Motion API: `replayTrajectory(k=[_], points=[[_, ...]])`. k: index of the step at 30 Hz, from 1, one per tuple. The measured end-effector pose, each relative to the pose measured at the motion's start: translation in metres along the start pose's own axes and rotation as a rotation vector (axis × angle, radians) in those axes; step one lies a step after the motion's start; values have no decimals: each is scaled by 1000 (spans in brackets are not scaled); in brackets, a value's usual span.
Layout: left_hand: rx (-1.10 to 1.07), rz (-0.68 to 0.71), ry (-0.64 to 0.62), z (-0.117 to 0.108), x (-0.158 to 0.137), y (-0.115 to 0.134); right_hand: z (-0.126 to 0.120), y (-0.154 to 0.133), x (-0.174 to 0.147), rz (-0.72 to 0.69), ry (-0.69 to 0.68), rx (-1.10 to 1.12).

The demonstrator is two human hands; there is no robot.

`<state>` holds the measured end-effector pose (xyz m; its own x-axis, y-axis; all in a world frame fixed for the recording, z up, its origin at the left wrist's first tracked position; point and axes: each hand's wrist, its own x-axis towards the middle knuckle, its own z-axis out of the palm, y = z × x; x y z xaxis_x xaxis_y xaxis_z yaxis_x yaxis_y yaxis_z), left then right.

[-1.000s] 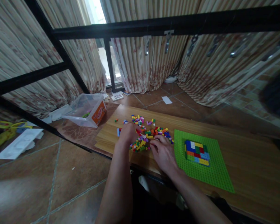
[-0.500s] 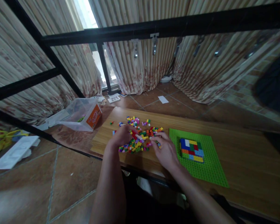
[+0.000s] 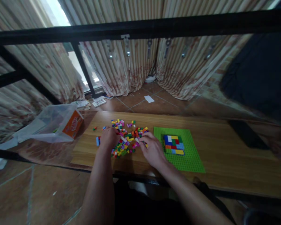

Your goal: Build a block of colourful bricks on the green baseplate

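Many small toy bricks (image 3: 124,150) in mixed colours lie in a loose pile on the wooden tabletop. My left hand (image 3: 109,137) reaches over the pile's left side, its back towards me, with the fingertips hidden. Beside that wrist lies a light blue brick (image 3: 97,141). At the pile's right edge, my right hand (image 3: 152,150) pinches a small pale brick (image 3: 137,140) between thumb and forefinger. Right of it is a green studded baseplate (image 3: 189,161), bearing a flat rectangular block of joined bricks (image 3: 174,145) in blue, white, yellow, red, green and orange.
A clear plastic bin (image 3: 53,125) with an orange label stands left of the wooden tabletop (image 3: 220,150). A black metal bar (image 3: 140,29) crosses above, with clips hanging from it. A dark flat object (image 3: 250,134) lies on the tabletop's far right.
The view has swung to the right, so everything sits further left in the picture. Both hands stay at the pile, the left one turned slightly; the joined bricks look unchanged.
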<state>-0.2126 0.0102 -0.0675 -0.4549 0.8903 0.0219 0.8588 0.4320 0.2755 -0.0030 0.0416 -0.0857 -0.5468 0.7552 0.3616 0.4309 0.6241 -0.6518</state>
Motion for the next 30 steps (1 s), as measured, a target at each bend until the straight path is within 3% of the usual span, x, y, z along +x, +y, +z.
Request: replayTrajectory(k=[3,6,10,15,20,24,27,30], points=[[-51,4,37,-6,4,-2,-4,-3,1,8,-7,-6],[-319,17,-15,-16,0,9,-12,-5,2,37,32,66],[-795,280,-150,-16,-19,47,-27,-1,3,212,101,373],[-1046,462,-408,2,-39,98,-46,14,-2,393,114,762],[-1064,517,-419,15,-44,121,-60,29,-8,453,142,713],[-1027,522,-402,22,-41,123,-66,40,-10,427,157,600],[-928,398,-252,20,-29,108,-68,46,-10,428,149,414],[-697,224,-55,13,-17,83,-66,44,-11,383,76,237]])
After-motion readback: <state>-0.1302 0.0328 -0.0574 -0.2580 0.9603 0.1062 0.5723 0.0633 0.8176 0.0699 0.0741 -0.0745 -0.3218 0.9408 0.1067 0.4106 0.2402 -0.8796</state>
